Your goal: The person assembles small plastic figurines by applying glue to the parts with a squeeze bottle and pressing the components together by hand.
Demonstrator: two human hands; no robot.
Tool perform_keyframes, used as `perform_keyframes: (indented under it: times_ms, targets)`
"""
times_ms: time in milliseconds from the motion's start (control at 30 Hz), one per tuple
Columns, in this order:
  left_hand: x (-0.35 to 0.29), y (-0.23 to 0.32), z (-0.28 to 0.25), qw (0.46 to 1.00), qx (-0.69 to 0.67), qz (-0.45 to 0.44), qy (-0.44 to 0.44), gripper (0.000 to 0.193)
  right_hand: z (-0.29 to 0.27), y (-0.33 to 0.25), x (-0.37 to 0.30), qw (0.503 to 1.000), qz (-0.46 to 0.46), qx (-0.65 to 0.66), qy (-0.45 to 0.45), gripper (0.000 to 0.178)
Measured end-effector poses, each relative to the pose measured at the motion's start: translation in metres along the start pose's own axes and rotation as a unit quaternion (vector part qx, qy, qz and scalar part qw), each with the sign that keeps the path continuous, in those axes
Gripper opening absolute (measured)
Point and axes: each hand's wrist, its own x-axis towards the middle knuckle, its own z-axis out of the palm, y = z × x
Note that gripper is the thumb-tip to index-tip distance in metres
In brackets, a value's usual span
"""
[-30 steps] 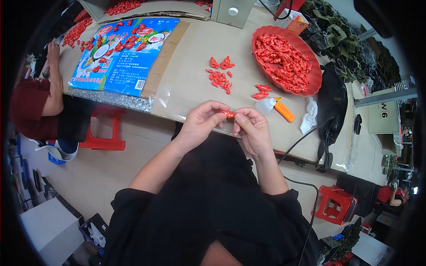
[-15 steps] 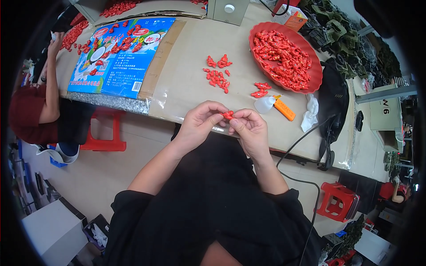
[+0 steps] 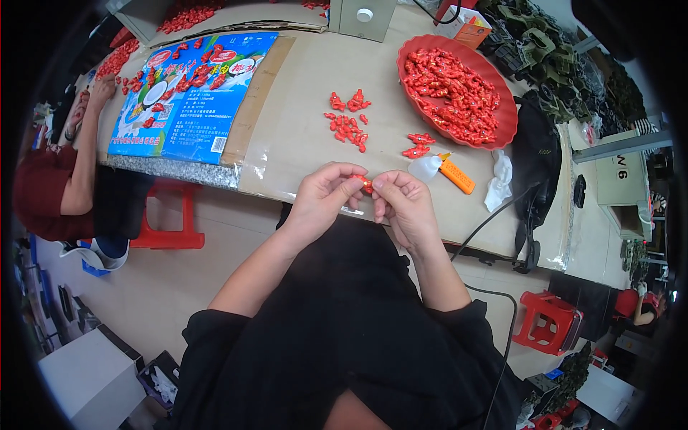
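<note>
At the table's front edge, my left hand (image 3: 326, 201) pinches a small glossy red plastic figure (image 3: 367, 185) between thumb and fingertips. My right hand (image 3: 410, 208) is closed too, its thumb and forefinger pressed together at the figure's right end. The fingers cover much of the figure, so its full shape is hidden. Just beyond my hands lies a loose cluster of similar red pieces (image 3: 347, 130). A few more red pieces (image 3: 417, 146) lie to the right, near a small whitish squeeze bottle (image 3: 426, 168) and an orange tool with a yellow tip (image 3: 457, 175).
A scalloped red bowl (image 3: 507, 132) heaped with red figures stands at the back right. Crumpled white tissue (image 3: 499, 183) and a black bag (image 3: 537, 158) lie right of it. At left, a blue printed cardboard sheet (image 3: 197, 122) bears red pieces; a co-worker's arm (image 3: 89, 136) reaches beside it.
My right hand has turned slightly and its fingertips have shifted along the figure, showing more of it. The co-worker's hand at far left has moved down and right toward the table.
</note>
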Motion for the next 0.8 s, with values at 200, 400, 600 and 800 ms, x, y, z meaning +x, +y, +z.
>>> perform_keyframes:
  times_ms: [200, 400, 600, 800]
  targets:
    - [-0.0003, 0.0063, -0.0045, 0.998, -0.044, -0.039, -0.035, 0.025, 0.0028, -0.001, 0.0016, 0.999, 0.025, -0.031, 0.03, 0.009]
    - [0.0006, 0.0072, -0.0043, 0.996, -0.057, -0.061, -0.031, 0.026, 0.005, -0.0021, 0.0015, 0.997, 0.034, -0.048, 0.041, 0.008]
    - [0.0006, 0.0083, -0.0044, 0.996, -0.053, -0.065, -0.028, 0.024, 0.0064, -0.0031, 0.0027, 0.996, 0.052, -0.06, 0.044, 0.008]
    - [0.0006, 0.0078, -0.0033, 0.996, -0.049, -0.064, -0.024, 0.024, 0.0092, -0.0034, 0.0019, 0.995, 0.055, -0.07, 0.053, 0.007]
